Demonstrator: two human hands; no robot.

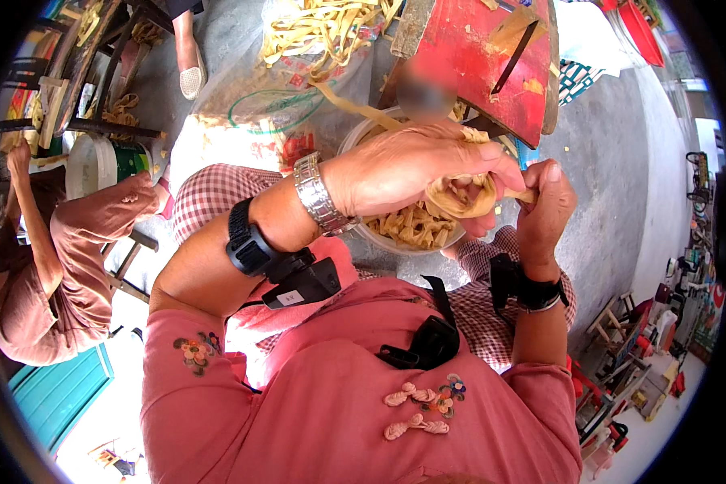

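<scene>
My left hand (423, 165), with a silver watch at its wrist, reaches across in front of me. Its fingers curl around a looped, pale yellow flat strip (458, 198). Close beside it, my right hand (547, 202) is closed, pinching the strip's end between thumb and fingers. Below both hands stands a round whitish tub (407, 248), partly hidden by my left hand and forearm. Inside lie several folded or knotted pale yellow pieces (415, 226). Another long strip (351, 105) stretches from the far heap toward the tub.
A heap of long yellow strips (323, 32) lies on clear plastic sheeting (234, 97) ahead. At the far right of it stands a worn red wooden bench (472, 56). A person in brown (73, 266) sits at left beside a white bucket (93, 165). Shelves (629, 355) line the right.
</scene>
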